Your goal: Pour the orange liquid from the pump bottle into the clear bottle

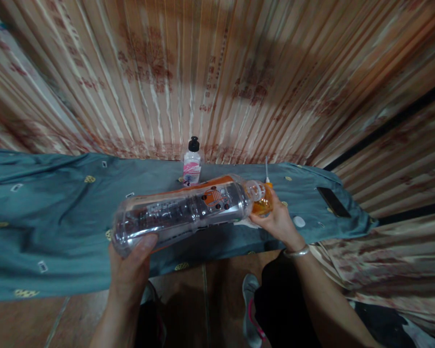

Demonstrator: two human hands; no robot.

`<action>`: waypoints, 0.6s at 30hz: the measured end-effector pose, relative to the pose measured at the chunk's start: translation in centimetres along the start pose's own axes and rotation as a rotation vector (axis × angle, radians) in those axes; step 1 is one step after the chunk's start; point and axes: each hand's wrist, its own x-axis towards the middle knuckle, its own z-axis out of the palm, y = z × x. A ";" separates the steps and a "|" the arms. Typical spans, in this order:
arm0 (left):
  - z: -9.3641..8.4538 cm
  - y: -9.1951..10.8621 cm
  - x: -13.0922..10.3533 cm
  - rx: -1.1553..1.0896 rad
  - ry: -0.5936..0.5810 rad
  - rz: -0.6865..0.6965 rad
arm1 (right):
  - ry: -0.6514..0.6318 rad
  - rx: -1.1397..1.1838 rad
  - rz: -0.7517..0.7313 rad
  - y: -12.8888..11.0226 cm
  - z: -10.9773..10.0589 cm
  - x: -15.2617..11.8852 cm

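Note:
My left hand [132, 261] is closed around the base of a large clear plastic bottle [174, 212] with an orange printed label. The bottle lies nearly level, its uncapped neck pointing right. At that mouth my right hand [277, 220] grips a small container [263, 202] with amber-orange colour; the bottle's neck overlaps it, and I cannot tell whether they touch. Behind the container a thin white tube or nozzle [267, 171] sticks up from an orange part. A small clear squeeze bottle [192, 166] with a black cap and pink label stands behind the large bottle.
A teal patterned cloth [68, 208] covers the long surface. On it, to the right, lie a round white cap [299, 222] and a dark phone [333, 202]. Pleated curtains [203, 72] hang at the back and right. Tiled floor [188, 299] and my shoes show below.

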 end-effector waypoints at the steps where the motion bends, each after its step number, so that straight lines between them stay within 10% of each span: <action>1: 0.1 0.1 0.0 0.002 -0.009 0.004 | 0.000 -0.004 0.000 0.0 0.0 0.0; 18: 0.2 0.1 0.0 0.002 -0.010 0.039 | -0.019 0.000 0.031 0.1 -0.1 0.0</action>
